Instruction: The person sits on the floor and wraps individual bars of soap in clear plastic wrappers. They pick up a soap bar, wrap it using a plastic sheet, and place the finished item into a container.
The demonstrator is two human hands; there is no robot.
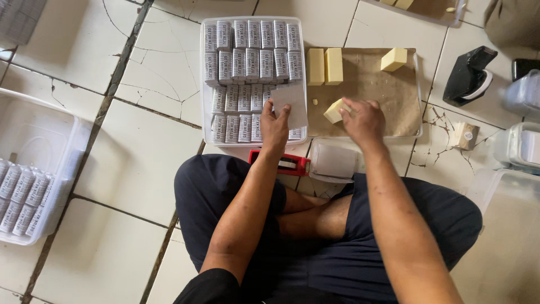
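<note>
I sit cross-legged on a tiled floor. My left hand point(274, 125) holds a pale paper wrapper point(291, 104) above a clear tray point(204, 79) filled with several wrapped printed bars. My right hand point(363, 119) grips a pale yellow block point(333, 111) on a second tray point(417, 90) lined with brown paper. Two more yellow blocks point(324, 66) lie side by side at that tray's far left, and another block point(393, 59) sits tilted at its far right.
A red tool point(281, 162) and a clear lidded box point(333, 162) lie before my knees. A white tub point(34, 141) with wrapped bars stands at left. A black dispenser point(468, 76), a small wrapped block point(464, 135) and plastic containers point(517, 146) are at right.
</note>
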